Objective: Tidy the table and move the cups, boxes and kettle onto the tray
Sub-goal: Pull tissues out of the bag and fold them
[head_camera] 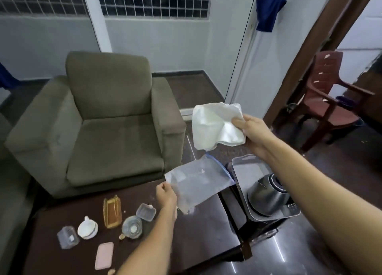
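Observation:
My right hand holds a crumpled white cloth up above the floor, beyond the table. My left hand grips the corner of a clear zip bag with a blue seal, held over the dark brown table. A steel kettle sits on the grey tray to the right of the table. On the table's left part lie a white cup, a glass cup, a small clear box, another clear box and a golden box.
A pink phone-like case lies near the table's front edge, with a few crumbs around it. A green armchair stands behind the table. A brown plastic chair is in the doorway at the right.

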